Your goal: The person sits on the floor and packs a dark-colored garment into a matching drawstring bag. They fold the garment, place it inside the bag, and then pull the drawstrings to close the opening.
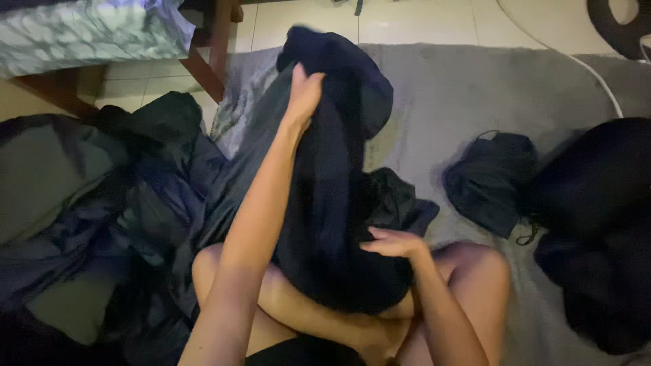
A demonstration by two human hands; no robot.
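A grey rug (475, 95) covers the tiled floor, with a heap of dark clothes (102, 203) lying at the left. A dark navy garment (332, 203) hangs over the lap. The left hand (303, 91) grips its upper edge, fingers closed; the right hand (393, 242) lies flat on it, fingers extended. Keeping the top hold high and smoothing downward would probably flatten the cloth evenly.

You sit on a grey rug (475, 95) over pale floor tiles (407, 20); wooden furniture legs (203, 68) upper left; dim light.
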